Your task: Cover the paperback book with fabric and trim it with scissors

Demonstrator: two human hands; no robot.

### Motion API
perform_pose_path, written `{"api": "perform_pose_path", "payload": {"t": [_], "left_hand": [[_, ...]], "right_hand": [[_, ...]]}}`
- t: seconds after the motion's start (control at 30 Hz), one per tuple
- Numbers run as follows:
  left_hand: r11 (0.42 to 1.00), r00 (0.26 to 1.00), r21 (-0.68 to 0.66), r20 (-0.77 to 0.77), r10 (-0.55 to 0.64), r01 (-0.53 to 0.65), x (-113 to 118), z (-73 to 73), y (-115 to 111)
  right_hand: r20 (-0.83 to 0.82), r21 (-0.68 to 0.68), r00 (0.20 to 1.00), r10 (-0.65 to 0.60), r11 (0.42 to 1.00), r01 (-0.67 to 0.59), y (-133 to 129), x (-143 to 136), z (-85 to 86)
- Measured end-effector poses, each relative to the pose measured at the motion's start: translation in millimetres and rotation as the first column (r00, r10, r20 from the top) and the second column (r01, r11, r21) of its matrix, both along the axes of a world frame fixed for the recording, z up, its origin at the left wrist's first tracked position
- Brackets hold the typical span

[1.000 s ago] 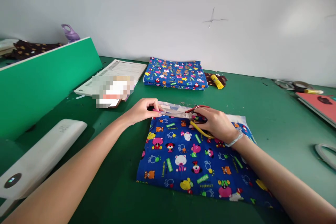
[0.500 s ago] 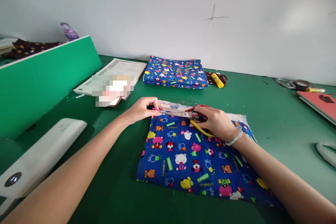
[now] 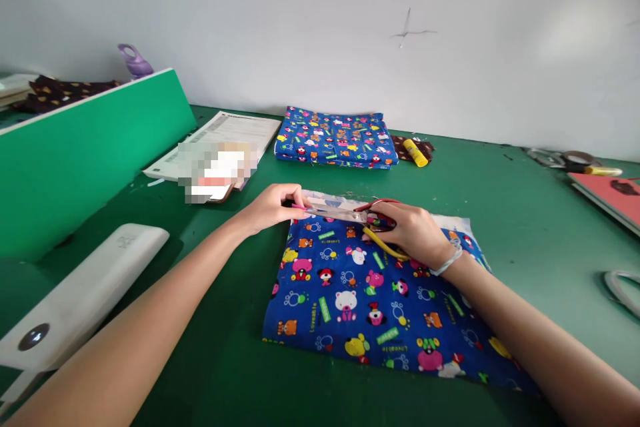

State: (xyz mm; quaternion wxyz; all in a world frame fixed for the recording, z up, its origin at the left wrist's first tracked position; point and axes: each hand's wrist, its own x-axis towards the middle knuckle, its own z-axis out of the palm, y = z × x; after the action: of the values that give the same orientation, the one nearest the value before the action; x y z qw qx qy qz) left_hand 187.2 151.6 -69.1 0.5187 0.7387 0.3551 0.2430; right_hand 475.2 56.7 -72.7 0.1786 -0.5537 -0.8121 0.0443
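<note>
A blue cloth (image 3: 345,280) printed with cartoon animals lies on the green table, its pale reverse side showing along the far edge. My right hand (image 3: 407,230) is wrapped around scissors (image 3: 340,213) with one red and one yellow handle. Their blades lie along the far edge of the cloth and point left. Thumb and fingers of my left hand (image 3: 275,205) pinch the cloth's far left corner, right at the blade tips. Something small and pink shows at those fingertips, too small to name.
A folded stack of the same cloth (image 3: 335,140) sits by the wall, beside a yellow glue stick (image 3: 415,153). Printed papers (image 3: 235,130), a partly blurred phone (image 3: 220,177) and a white elongated device (image 3: 95,290) are left. A green divider (image 3: 100,153) stands there; a red notebook (image 3: 610,197) lies right.
The view has shifted very slightly. Both hands, the scissors and the cloth keep almost the same positions.
</note>
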Motion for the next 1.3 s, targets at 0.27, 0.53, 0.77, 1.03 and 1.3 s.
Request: {"api": "perform_pose_path", "payload": {"t": [0.27,0.53,0.77,1.03,1.3], "left_hand": [[1.000,1.000,0.000,-0.021,0.005,-0.005,1.1,0.1,0.7],[1.000,1.000,-0.018,-0.022,0.001,-0.001,0.6,-0.9,0.1],[1.000,1.000,-0.005,-0.031,0.000,0.000,-0.2,-1.4,1.1],[1.000,0.999,0.003,-0.034,0.007,-0.007,1.1,0.4,0.1],[1.000,0.999,0.001,-0.031,0.008,-0.008,2.2,2.8,-1.7]], "right_hand": [[0.009,0.023,1.000,0.004,1.000,-0.004,-0.2,0.8,-2.8],[0.033,0.069,0.999,0.007,0.998,-0.009,0.3,2.6,-6.3],[0.048,0.073,0.999,0.006,0.997,-0.010,-0.1,2.8,-5.9],[0.072,0.075,0.997,0.010,0.997,-0.015,0.1,4.3,-8.6],[0.078,0.062,0.997,0.018,0.998,-0.023,-0.2,3.5,-7.3]]}}
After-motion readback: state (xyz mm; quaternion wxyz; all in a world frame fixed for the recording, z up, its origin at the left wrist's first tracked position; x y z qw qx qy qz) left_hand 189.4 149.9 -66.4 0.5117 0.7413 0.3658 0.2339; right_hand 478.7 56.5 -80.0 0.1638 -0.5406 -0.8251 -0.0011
